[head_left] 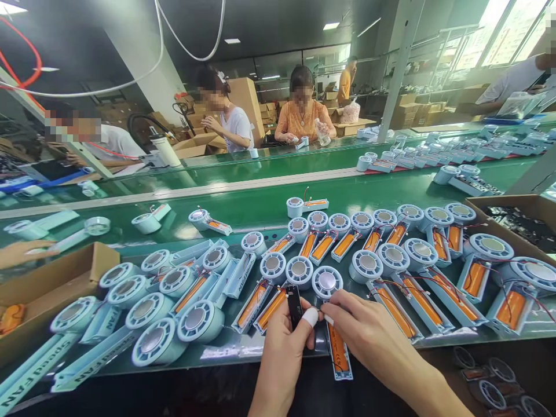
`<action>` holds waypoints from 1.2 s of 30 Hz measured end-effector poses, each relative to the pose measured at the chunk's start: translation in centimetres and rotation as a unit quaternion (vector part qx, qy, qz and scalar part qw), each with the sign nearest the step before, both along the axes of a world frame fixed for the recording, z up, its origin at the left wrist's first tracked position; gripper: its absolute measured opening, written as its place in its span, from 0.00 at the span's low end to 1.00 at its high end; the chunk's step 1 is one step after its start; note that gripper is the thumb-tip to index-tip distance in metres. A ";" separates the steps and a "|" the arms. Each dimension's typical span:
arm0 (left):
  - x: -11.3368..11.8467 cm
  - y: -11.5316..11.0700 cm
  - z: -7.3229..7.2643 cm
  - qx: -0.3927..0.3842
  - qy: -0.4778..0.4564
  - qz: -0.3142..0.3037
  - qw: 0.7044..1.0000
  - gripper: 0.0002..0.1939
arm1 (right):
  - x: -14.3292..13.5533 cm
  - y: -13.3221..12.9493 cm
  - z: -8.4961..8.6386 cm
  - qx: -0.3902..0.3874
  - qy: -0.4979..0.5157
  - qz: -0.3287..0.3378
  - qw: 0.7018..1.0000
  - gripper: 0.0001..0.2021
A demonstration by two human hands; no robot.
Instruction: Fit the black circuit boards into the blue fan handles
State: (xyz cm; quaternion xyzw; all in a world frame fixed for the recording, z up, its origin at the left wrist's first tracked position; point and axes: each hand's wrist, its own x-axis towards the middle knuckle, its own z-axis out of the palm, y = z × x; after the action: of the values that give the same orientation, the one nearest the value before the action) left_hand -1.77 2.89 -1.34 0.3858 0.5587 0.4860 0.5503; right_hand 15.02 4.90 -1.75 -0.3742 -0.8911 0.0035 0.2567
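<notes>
My left hand (284, 347) is closed around a narrow black circuit board (294, 304), held upright; its thumb wears a white covering. Close beside it, my right hand (369, 330) pinches a thin wire at the left thumb's tip; the wire's end is hidden by the fingers. Under both hands lies a light-blue fan housing (326, 282) with a round silver centre. Its handle holds an orange battery (339, 350) and points towards me, partly covered by the right hand. Similar fan housings with orange batteries lie on both sides.
A cardboard box (56, 284) stands at the left, with an orange piece inside. Another box (521, 223) at the right holds black boards. Behind runs a green conveyor belt (243, 200) carrying several fans. A co-worker's hand (26, 253) reaches in at far left; other people sit across.
</notes>
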 end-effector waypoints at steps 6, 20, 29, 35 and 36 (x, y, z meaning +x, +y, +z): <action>0.2 -0.3 -1.1 0.041 0.145 0.012 0.989 0.13 | -0.3 -0.8 -1.9 0.043 0.107 -0.020 0.993 0.13; -0.2 -0.7 -0.8 0.002 0.135 -0.029 0.990 0.15 | 0.0 -0.9 -1.1 -0.010 0.114 0.024 0.993 0.15; -0.5 -0.3 -1.3 0.037 0.143 -0.030 0.989 0.19 | 0.2 -0.3 -1.1 -0.033 0.147 0.057 0.987 0.16; 0.1 -2.4 -1.7 0.068 0.202 0.047 0.976 0.24 | -0.6 -1.0 -1.4 -0.205 0.306 -0.017 0.930 0.11; 0.2 -2.9 -1.5 0.084 0.203 0.063 0.974 0.25 | -0.8 -1.2 -1.2 -0.236 0.324 -0.033 0.915 0.11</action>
State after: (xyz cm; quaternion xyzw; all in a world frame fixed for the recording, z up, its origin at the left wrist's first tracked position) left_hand -1.53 -0.01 -2.88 0.4851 0.6392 0.4766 0.3591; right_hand 14.20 3.67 -3.00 -0.4315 -0.7193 0.3266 0.4356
